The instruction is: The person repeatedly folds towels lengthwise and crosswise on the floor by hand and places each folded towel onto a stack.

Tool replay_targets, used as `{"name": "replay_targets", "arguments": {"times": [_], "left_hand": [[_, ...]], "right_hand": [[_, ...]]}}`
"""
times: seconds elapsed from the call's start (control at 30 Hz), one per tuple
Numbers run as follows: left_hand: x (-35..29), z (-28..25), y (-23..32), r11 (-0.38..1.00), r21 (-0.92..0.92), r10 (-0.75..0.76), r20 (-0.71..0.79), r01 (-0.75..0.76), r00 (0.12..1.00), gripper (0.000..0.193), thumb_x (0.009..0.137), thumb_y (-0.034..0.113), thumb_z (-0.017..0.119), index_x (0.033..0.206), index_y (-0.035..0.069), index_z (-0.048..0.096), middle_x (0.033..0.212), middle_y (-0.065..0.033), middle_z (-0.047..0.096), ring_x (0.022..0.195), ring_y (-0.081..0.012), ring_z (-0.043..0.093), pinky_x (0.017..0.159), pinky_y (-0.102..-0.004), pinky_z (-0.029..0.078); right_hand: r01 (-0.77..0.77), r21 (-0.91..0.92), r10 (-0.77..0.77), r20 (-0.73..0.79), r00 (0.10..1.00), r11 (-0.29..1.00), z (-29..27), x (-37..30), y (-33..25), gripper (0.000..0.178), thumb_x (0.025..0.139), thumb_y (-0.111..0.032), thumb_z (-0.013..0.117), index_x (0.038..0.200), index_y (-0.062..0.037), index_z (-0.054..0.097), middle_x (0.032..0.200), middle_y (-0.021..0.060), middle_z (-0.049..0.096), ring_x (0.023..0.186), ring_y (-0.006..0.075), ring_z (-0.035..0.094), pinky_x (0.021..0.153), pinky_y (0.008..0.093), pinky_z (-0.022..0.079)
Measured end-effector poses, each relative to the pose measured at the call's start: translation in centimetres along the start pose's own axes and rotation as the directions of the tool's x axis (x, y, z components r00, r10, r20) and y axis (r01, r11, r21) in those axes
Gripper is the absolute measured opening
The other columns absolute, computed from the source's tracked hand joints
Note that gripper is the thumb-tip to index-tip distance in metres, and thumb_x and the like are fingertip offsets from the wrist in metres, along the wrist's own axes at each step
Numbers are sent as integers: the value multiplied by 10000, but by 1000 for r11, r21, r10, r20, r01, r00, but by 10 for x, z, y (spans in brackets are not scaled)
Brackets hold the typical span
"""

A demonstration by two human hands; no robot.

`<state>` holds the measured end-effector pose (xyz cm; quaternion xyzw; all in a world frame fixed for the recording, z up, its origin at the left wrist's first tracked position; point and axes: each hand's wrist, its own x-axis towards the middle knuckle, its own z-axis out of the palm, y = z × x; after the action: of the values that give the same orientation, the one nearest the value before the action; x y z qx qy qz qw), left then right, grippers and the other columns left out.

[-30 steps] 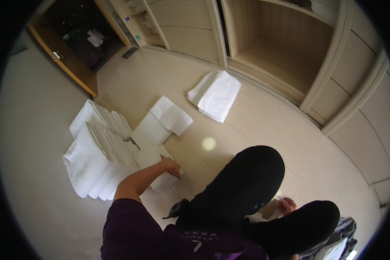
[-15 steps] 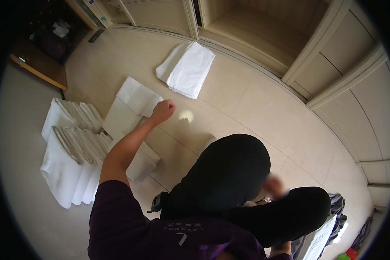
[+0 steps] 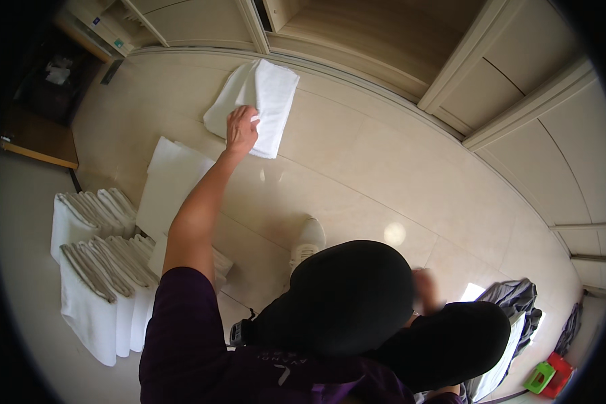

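My left hand [image 3: 242, 129] reaches forward over a small pile of folded white towels [image 3: 277, 108] on the floor. Its fingers are closed on the near left part of the upper towel, where a bit of white shows at the fingertips. A second, flatter white towel pile [image 3: 172, 176] lies left of my forearm, partly hidden by it. My right hand [image 3: 426, 291] shows between my knees, smeared by blur, so what its fingers do or hold is not visible.
Rows of folded white towels [image 3: 91, 306] stand along the left wall. A wooden cabinet [image 3: 377, 34] is open ahead. My white shoe [image 3: 310, 236] rests on the tiled floor. At lower right are dark grey cloth [image 3: 515, 296] and a green plastic item [image 3: 539, 377] beside a red one.
My left hand has moved forward from the nearer towel pile to the far one and now grips its upper towel. The view has shifted slightly. My right hand stays between the knees.
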<state>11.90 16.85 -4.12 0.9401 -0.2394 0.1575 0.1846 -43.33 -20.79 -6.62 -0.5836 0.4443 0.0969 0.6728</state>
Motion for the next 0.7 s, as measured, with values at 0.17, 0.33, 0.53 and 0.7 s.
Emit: {"name": "replay_targets", "arguments": {"times": [0.17,0.33,0.53,0.7], "left_hand": [[9,-18,150,809,-447,530,273,-383,803,297,949,57,635,1236,68,560,1074,-165,700,948,-385,676,814,-452,551],[-44,-38,281,443,-798,858,245,-408,452,188,941,93,657,1100,75,558,909,-169,686,844,-380,694,692,-445,534],[-85,-18,337,622,-772,767,567,-132,301,276,927,169,706,1105,66,523,857,-177,667,820,-397,677,736,-481,489],[-118,16,298,704,-633,660,751,-323,-33,393,788,201,796,1104,18,649,913,-199,684,916,-367,675,949,-485,462]], "right_hand": [[475,-519,-521,66,851,710,-23,45,-24,309,937,4,562,1240,-8,621,975,149,724,811,232,709,738,333,582],[660,-719,-797,260,546,218,45,21,-172,806,825,40,668,1553,-101,350,1571,204,355,1397,428,375,1158,505,370],[662,-709,-657,381,650,243,4,14,-151,271,850,-23,698,1119,-39,668,1226,181,662,1183,377,596,1010,464,482],[551,-569,-523,232,820,610,-50,-34,-127,165,924,-50,654,1076,11,674,909,185,727,853,323,699,783,366,544]]}}
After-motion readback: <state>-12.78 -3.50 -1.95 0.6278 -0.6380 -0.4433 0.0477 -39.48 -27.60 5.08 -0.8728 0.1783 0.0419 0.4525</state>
